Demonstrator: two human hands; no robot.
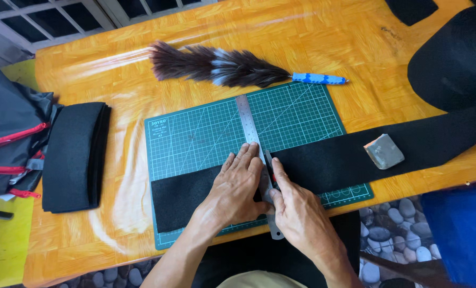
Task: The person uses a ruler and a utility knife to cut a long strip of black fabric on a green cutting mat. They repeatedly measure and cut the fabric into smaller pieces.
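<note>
A long strip of black felt (323,160) was laid across a green cutting mat (206,133), running from the mat's lower left out to the right over the orange table (328,42). A steel ruler (247,120) was set upright across the strip, reaching from the upper part of the mat past its near edge. The ruler was pressed down by the left hand (237,184), which lay flat with fingers spread, partly on the felt just left of the ruler. A small cutter (270,170) was gripped by the right hand (296,210), its fingers closed around it, just against the ruler's right edge and on the felt. A grey block (384,151) rested on the strip further right, well apart from the hands. Beyond the mat a feather duster with a blue handle (222,66) was lying. A folded stack of black felt (75,154) was placed left of the mat, beside a black bag with red zips (8,133). More black material (454,58) was seen at the upper right.
</note>
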